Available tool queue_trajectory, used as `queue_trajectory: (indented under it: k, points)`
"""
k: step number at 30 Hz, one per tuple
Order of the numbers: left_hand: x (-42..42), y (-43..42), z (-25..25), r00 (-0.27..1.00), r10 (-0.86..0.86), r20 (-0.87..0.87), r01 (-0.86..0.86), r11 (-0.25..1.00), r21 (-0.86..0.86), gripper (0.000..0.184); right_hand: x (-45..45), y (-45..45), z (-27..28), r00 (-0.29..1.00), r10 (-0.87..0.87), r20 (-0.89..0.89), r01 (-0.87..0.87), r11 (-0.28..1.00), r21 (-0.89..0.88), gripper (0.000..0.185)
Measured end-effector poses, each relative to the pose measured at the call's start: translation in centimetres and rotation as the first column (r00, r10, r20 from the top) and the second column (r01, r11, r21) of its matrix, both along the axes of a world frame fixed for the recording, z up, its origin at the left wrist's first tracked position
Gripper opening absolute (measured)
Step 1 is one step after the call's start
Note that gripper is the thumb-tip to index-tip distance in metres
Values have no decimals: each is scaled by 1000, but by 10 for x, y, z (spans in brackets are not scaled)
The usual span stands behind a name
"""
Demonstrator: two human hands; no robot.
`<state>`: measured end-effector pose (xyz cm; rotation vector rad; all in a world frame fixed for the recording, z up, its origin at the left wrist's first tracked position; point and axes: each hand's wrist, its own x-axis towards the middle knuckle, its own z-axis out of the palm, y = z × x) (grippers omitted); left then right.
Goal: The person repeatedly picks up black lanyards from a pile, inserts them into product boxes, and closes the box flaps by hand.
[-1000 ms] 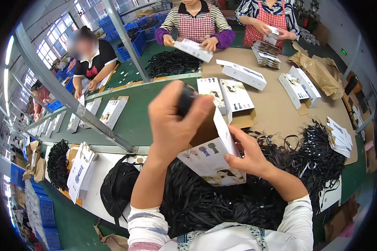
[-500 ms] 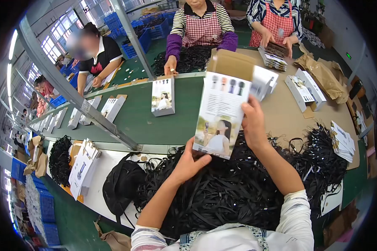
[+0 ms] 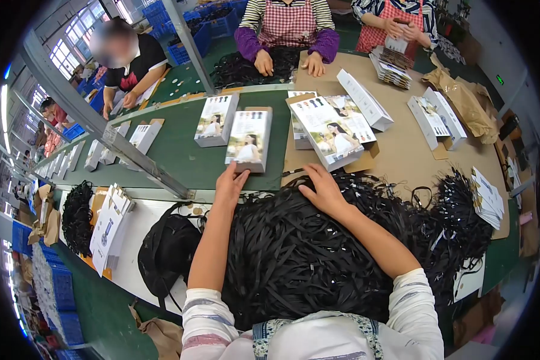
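Observation:
A printed carton (image 3: 249, 141) with a woman's picture lies face up on the green conveyor belt. My left hand (image 3: 228, 187) touches its near left corner, thumb and fingers apart, not wrapped round it. Close beside it on the left is a second printed carton (image 3: 216, 119). My right hand (image 3: 325, 191) rests with fingers spread at the far edge of a large heap of black straps (image 3: 312, 258). Just beyond that hand, another carton (image 3: 329, 135) leans tilted on other boxes, on brown cardboard (image 3: 402, 141).
Across the belt, two people stand, one with hands (image 3: 288, 63) on the table edge, one handling brown pieces (image 3: 396, 57). A third person works at left. A metal post (image 3: 126, 153) slants over the belt. A black cap (image 3: 168, 252) and flat white cartons (image 3: 109, 231) lie left.
The carton both hands held up is now down on the belt, left hand at its corner. My right hand has let go and dropped to the straps. The other belt carton has shifted left.

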<state>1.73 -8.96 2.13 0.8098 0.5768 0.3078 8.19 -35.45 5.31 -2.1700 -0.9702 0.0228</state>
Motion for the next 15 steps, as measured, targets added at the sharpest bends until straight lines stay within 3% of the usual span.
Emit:
queue_trajectory:
  k: [2, 3, 4, 5, 6, 7, 8, 10, 11, 13, 15]
  points:
    - [-2, -4, 2, 996, 77, -43, -71, 989, 128, 50, 2, 0, -3, 998, -48, 40, 48, 999, 20, 51]
    - [-3, -12, 0, 990, 127, -66, -104, 955, 278, 62, 4, -1, -4, 999, -28, 27, 28, 999, 16, 51]
    - [-5, -17, 2, 989, 132, -71, -107, 955, 277, 62, 4, -2, -3, 1000, -6, 15, 6, 1000, 13, 50]
    - [-7, -21, 4, 976, 185, -114, -66, 753, 655, 62, 4, -1, -4, 1000, -5, 21, 5, 1000, -3, 48]
    - [-10, -24, 8, 959, 249, -131, 17, 415, 910, 63, 5, -1, -4, 1000, -2, 21, 2, 1000, -1, 48]
    - [-16, -27, 13, 989, 148, 15, -38, 149, 988, 43, 6, -1, -4, 1000, 1, 18, -1, 1000, 2, 47]
    - [-24, -33, 29, 989, 145, 10, -32, 149, 988, 43, 5, -2, -5, 1000, 3, 13, -3, 1000, 3, 46]
    - [-42, -44, 65, 923, -314, -224, 211, -74, 975, 21, 4, -3, -5, 1000, -4, 6, 4, 1000, -1, 44]
    - [-53, -54, 80, 922, -313, -227, 214, -74, 974, 21, 4, -3, -4, 1000, -7, 5, 7, 1000, -3, 43]
    - [-72, -73, 98, 888, -265, -376, 286, -322, 903, 21, 4, -2, -6, 1000, -5, 13, 5, 1000, 2, 42]
    - [-81, -74, 94, 885, -249, -392, 296, -348, 890, 21, 5, -2, -8, 1000, -9, 27, 8, 1000, 6, 41]
